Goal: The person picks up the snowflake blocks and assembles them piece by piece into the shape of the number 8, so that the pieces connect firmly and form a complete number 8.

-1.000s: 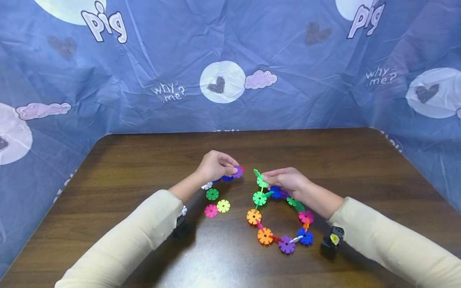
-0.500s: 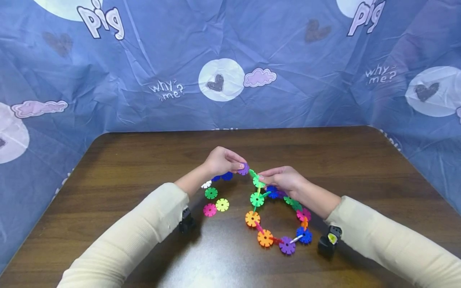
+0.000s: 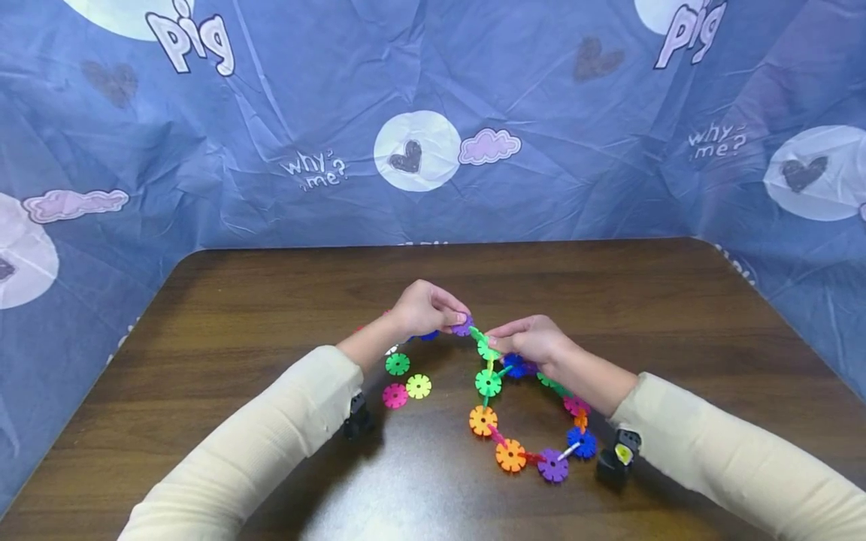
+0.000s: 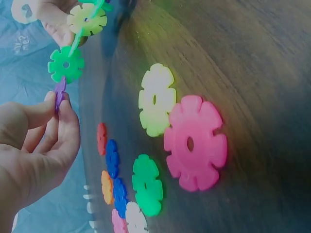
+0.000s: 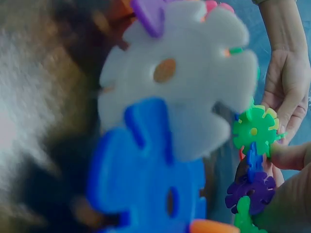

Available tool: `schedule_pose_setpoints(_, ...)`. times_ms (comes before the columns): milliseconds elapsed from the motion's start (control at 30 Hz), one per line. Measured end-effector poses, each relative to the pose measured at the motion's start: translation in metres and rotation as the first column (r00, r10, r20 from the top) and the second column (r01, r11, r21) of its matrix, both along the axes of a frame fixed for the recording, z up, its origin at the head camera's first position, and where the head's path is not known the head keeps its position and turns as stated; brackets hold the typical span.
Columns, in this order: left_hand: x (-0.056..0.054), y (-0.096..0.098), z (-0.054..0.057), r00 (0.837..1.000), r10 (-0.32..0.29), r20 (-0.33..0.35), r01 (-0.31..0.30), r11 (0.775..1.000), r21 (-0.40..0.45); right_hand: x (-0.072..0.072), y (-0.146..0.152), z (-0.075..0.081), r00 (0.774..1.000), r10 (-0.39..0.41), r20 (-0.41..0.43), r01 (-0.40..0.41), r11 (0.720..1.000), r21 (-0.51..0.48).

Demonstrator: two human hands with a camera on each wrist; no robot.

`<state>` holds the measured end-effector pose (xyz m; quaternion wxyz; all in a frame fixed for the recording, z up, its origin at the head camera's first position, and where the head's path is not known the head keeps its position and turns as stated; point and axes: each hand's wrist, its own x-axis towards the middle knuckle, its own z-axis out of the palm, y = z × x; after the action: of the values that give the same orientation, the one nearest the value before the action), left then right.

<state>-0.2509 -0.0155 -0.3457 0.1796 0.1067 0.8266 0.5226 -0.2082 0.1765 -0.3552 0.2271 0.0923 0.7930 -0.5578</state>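
Your left hand (image 3: 425, 308) pinches a purple disc (image 4: 60, 94), apparently touching the green end disc (image 4: 58, 64); your right hand (image 3: 539, 342) pinches the linked chain (image 3: 488, 383) just beside it.

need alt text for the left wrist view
A left hand pinches a purple disc at the edge of a green disc, which ends a chain by the right hand. On a wooden table, a pink disc and a yellow disc lie in front, other discs beyond.

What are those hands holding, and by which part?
The left hand pinches a purple disc by one side; the right hand holds the chain by a green disc.
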Motion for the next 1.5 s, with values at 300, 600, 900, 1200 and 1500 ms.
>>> schedule_pose_setpoints(300,0.001,0.005,0.007,1.000,0.016,0.002,-0.015,0.996,-0.090,0.005,-0.004,0.006,0.999,-0.034,-0.036,0.034,0.999,0.007)
schedule_pose_setpoints(600,0.002,0.007,0.007,0.998,0.058,-0.025,-0.060,0.993,-0.106,0.006,-0.006,0.002,0.993,-0.094,-0.065,0.088,0.993,-0.083)
schedule_pose_setpoints(900,0.001,0.012,0.005,0.960,0.256,0.111,-0.272,0.947,0.170,0.006,-0.012,0.006,0.975,-0.219,-0.035,0.216,0.973,-0.082)
schedule_pose_setpoints(1200,-0.006,0.014,0.003,0.932,0.233,0.278,-0.317,0.896,0.311,0.004,-0.015,0.015,0.960,-0.281,-0.018,0.275,0.949,-0.152)
schedule_pose_setpoints(1500,-0.004,0.019,-0.003,0.947,0.153,0.283,-0.245,0.913,0.327,-0.021,-0.005,0.018,0.994,-0.107,0.011,0.107,0.978,-0.177)
